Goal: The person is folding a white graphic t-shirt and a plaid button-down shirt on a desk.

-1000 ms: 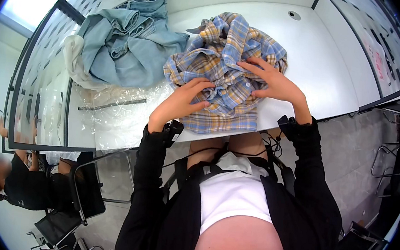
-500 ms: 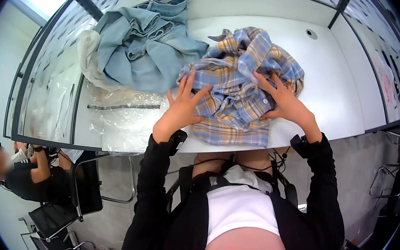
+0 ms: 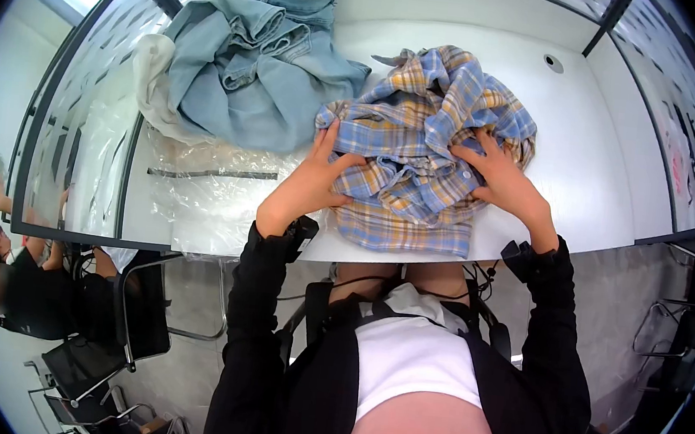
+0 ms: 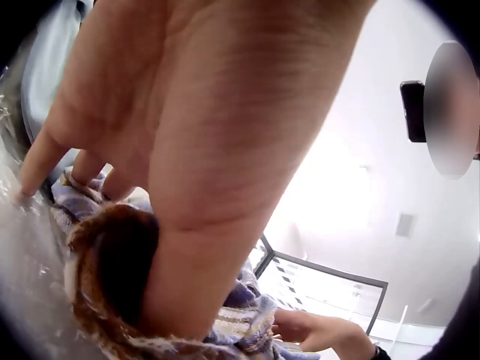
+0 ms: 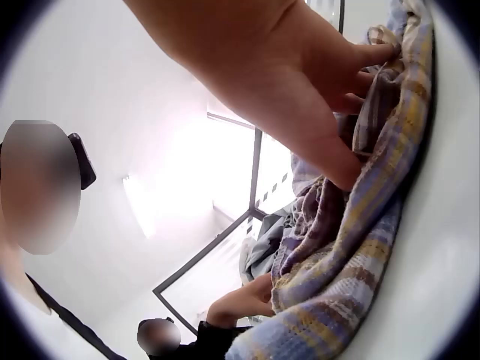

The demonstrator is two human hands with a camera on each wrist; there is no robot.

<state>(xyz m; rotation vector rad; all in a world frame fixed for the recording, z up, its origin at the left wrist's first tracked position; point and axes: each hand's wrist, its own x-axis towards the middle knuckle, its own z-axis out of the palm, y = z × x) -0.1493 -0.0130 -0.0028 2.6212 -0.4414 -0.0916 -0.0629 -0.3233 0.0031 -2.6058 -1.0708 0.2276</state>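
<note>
A crumpled plaid shirt [image 3: 420, 153] in blue, yellow and white lies bunched near the front edge of the desk. On its left side rests my left hand [image 3: 307, 181], its fingers reaching to the shirt's edge and the thumb apart from them. In the left wrist view that thumb's tip is hidden behind a fold of cloth. My right hand [image 3: 511, 187] touches the right side of the shirt, fingers and thumb spread wide. The right wrist view shows its fingertips [image 5: 386, 52] and thumb against the folds.
Light blue jeans [image 3: 267, 100] lie heaped at the back left, next to a white cloth [image 3: 153, 85]. Clear plastic packaging [image 3: 208, 191] covers the front left. Partitions enclose the white desk [image 3: 594, 178], which has a cable hole [image 3: 553, 64]. Another person [image 3: 39, 296] sits at the left.
My left hand first spread across the shirt's left side, then drew its fingers closer together at the edge. The right hand slid slightly over the shirt. The shirt's left part looks flatter.
</note>
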